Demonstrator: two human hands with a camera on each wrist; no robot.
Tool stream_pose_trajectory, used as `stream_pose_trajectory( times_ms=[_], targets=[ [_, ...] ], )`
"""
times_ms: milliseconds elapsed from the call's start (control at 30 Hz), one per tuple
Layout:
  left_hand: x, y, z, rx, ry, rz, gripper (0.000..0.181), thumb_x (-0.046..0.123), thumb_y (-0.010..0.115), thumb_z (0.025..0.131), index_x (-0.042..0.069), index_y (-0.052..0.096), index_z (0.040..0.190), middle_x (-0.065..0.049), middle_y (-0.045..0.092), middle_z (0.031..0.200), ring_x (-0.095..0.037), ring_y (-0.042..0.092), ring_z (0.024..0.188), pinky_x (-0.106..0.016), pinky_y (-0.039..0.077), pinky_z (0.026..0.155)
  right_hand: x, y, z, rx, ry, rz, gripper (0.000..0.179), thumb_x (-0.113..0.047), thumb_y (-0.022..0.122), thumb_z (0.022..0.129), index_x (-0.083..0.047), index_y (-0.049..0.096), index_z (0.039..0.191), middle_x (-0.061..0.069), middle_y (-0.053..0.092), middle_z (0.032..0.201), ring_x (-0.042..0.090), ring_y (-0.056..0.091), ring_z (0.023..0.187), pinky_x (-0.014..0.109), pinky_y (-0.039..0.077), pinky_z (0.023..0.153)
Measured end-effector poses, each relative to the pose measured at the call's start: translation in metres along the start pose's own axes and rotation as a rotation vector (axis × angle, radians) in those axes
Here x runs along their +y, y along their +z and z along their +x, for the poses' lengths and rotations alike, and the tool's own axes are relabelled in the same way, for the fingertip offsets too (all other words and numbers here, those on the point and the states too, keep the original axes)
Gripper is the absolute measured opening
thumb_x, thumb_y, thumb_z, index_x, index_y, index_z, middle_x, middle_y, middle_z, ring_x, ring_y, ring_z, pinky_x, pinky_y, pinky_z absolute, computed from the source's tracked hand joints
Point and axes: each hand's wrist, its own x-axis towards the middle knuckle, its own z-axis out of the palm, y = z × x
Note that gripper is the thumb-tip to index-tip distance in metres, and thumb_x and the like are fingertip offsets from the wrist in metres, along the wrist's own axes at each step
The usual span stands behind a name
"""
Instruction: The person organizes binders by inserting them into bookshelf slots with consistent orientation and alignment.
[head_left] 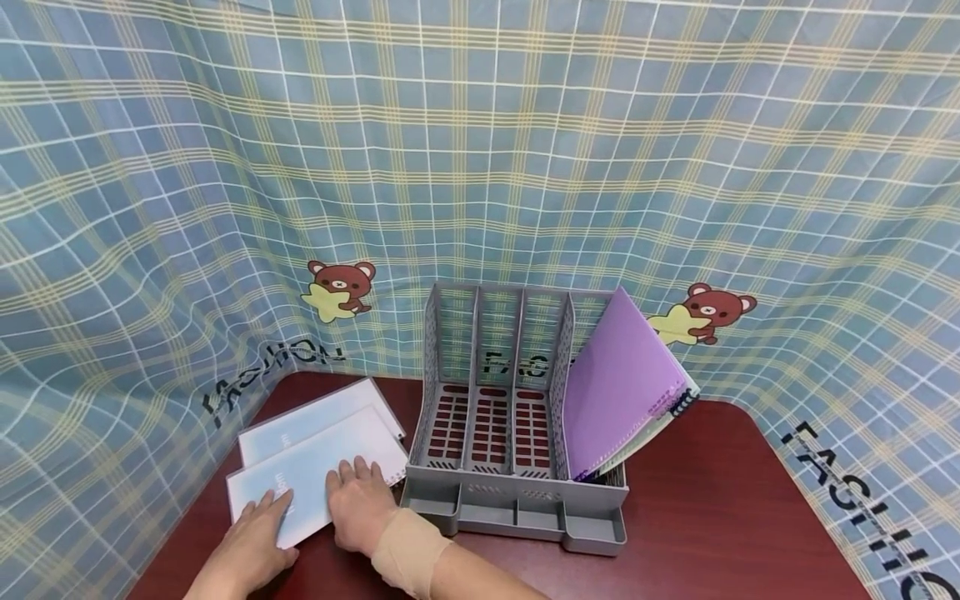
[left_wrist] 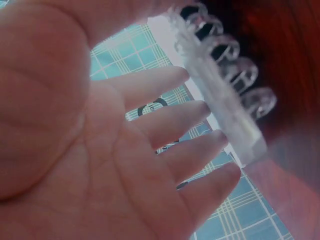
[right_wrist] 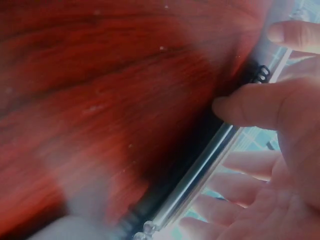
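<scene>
On the left of the table lies a pale blue-and-white spiral notebook (head_left: 300, 471), over part of a similar notebook (head_left: 307, 421). My left hand (head_left: 251, 542) grips its front left edge, fingers on the cover and thumb at the edge. Farther right, my right hand (head_left: 360, 504) holds the same near edge; the right wrist view shows the thumb (right_wrist: 245, 106) on one side and the fingers on the other. Clear coils (left_wrist: 225, 50) show close up in the left wrist view. In the head view the right thumb is hidden.
A grey file rack (head_left: 491, 479) with upright dividers and small front trays stands right of the notebooks. A purple notebook (head_left: 618, 383) leans in its rightmost slot, with other coil-bound books behind. Plaid cloth (head_left: 480, 183) surrounds the dark red table (head_left: 720, 500).
</scene>
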Motion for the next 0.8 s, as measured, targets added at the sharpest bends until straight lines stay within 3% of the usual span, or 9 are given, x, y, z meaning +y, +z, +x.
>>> stream_pose_trajectory(
  times_ms=[200, 333, 567, 800],
  targets=[
    [0.002, 0.0, -0.002, -0.013, 0.003, -0.013, 0.076, 0.012, 0.08, 0.084, -0.015, 0.045, 0.146, -0.049, 0.031, 0.149, -0.073, 0.025, 0.135, -0.074, 0.037, 0.102, -0.005, 0.002, 0.002, 0.012, -0.022, -0.044, 0.079, -0.048, 0.083, 0.082, -0.017, 0.054, 0.148, -0.002, 0.054, 0.15, 0.019, 0.049, 0.141, 0.038, 0.046, 0.109],
    [0.006, -0.003, -0.002, -0.026, 0.003, -0.01, 0.066, 0.009, 0.075, 0.086, -0.016, 0.05, 0.142, -0.047, 0.037, 0.147, -0.069, 0.031, 0.135, -0.072, 0.039, 0.101, -0.007, 0.002, 0.003, -0.014, -0.027, -0.059, 0.068, -0.045, 0.076, 0.089, -0.016, 0.056, 0.148, -0.003, 0.054, 0.15, 0.017, 0.049, 0.141, 0.037, 0.048, 0.107],
    [0.016, -0.009, -0.004, 0.061, 0.038, 0.005, 0.045, 0.002, 0.071, 0.086, -0.013, 0.065, 0.128, -0.037, 0.061, 0.129, -0.055, 0.059, 0.12, -0.063, 0.049, 0.095, -0.01, 0.003, 0.005, -0.007, -0.033, -0.107, 0.06, -0.043, 0.071, 0.093, -0.014, 0.059, 0.144, -0.002, 0.058, 0.146, 0.017, 0.052, 0.137, 0.035, 0.051, 0.101],
    [0.019, -0.011, -0.007, 0.109, 0.052, 0.012, 0.034, 0.002, 0.063, 0.093, -0.01, 0.069, 0.125, -0.034, 0.067, 0.123, -0.05, 0.064, 0.115, -0.062, 0.052, 0.091, -0.012, 0.002, 0.006, -0.033, -0.017, -0.105, 0.055, -0.039, 0.065, 0.097, -0.015, 0.058, 0.146, -0.002, 0.057, 0.146, 0.015, 0.052, 0.137, 0.035, 0.051, 0.101]
  ],
)
